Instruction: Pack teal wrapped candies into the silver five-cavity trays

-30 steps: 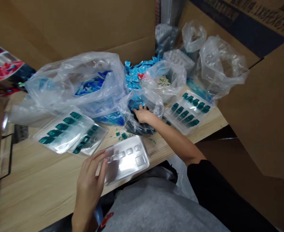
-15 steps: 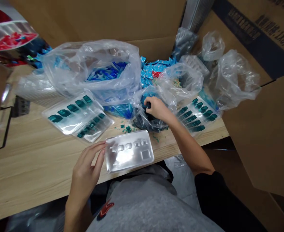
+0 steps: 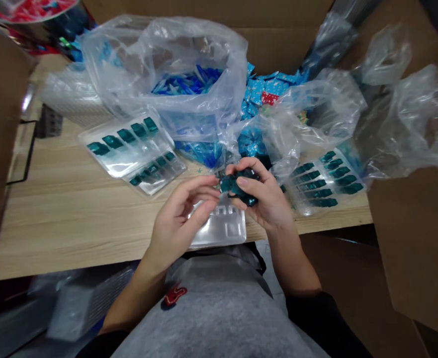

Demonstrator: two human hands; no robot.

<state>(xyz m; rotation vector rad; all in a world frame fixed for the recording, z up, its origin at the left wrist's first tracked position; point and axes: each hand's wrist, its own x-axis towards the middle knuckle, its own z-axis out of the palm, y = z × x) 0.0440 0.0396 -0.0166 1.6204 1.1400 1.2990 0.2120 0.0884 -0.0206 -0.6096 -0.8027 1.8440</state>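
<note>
My right hand is closed around several glossy dark teal plastic pieces, with the thumb pressed on top of them. Close by on the left, my left hand has its thumb and fingers apart, fingertips at the edge of those pieces; whether they touch is unclear. Below both hands lies a clear moulded tray with small square hollows, partly covered by the left hand. A filled tray with a row of teal pieces lies to the left, overlapping a smaller one. Another filled tray sits on the right.
A large clear bag of blue pieces stands behind the hands. Light-blue packets are piled beside it, near crumpled clear bags. A metal bowl of red pieces is at upper left. Cardboard borders the wooden table.
My right hand has come out of the dark bag, toward me, carrying teal pieces. My left hand has left the tray's edge and moved right, up to the right hand. The view has shifted.
</note>
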